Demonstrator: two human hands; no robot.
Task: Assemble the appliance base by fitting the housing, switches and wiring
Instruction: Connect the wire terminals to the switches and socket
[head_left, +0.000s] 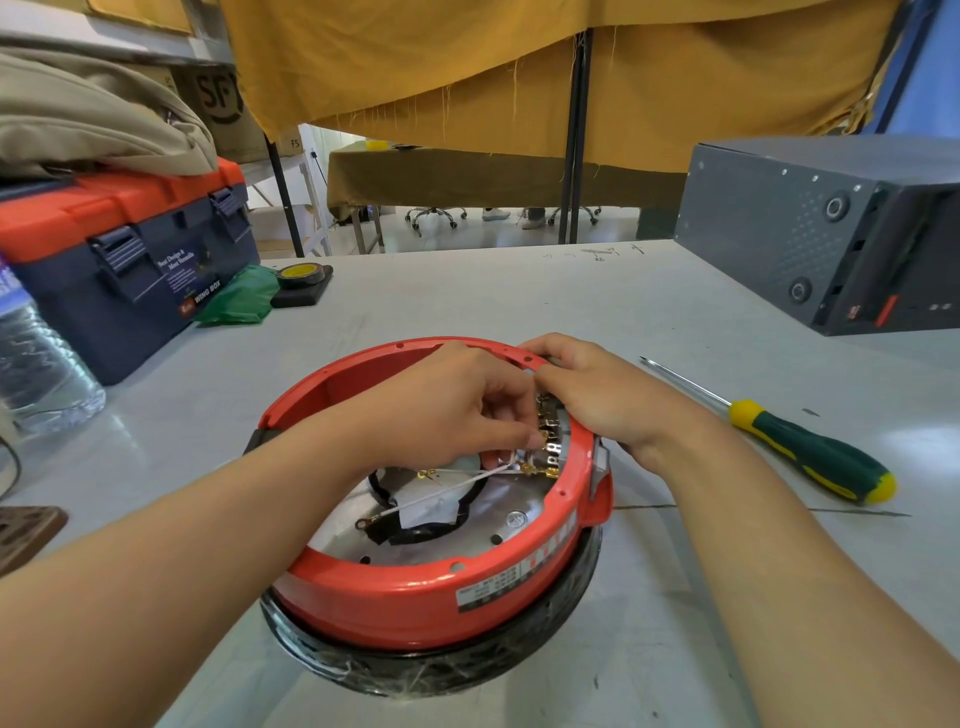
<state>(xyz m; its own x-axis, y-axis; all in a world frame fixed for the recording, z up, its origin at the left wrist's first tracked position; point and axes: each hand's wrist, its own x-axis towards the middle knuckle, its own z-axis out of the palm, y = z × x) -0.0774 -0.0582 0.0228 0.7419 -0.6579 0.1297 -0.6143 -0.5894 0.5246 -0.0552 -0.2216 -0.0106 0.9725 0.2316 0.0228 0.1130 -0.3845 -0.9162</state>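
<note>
Nearest of all, two bare forearms reach in from the bottom corners of the frame and meet over the red housing (415, 597), which sits low in the centre on the grey table (649, 312), open side up, on a black base ring (426, 670). I'd say it's turned that way so the insides can be reached from above.

The left hand (447, 400) dips inside the shell, thumb and forefinger drawn narrow, pinching a small brass terminal (540, 439) at the right-hand inner wall. The right hand (597, 395) curls over the rim at the same spot, fingers hooked on the red edge; that looks like bracing, holding the shell steady while the connector is pushed on. The switch block (553, 452) with its brass tabs sits just under both hands.

Inside the housing lies a silver metal plate (498, 514) with a dark-edged central opening, and across it a white wire (436, 493) runs down-left to a loose ring terminal, not yet fastened. So the wiring seems only partly done.

A screwdriver (810, 452) with green and yellow handle lies at right, near but untouched, probably for later.

At upper left stands a closed blue and orange toolbox (130, 260); its contents can't be seen. A plastic bottle (36, 358) stands beside it, a dark grey computer case (810, 228) at upper right.
</note>
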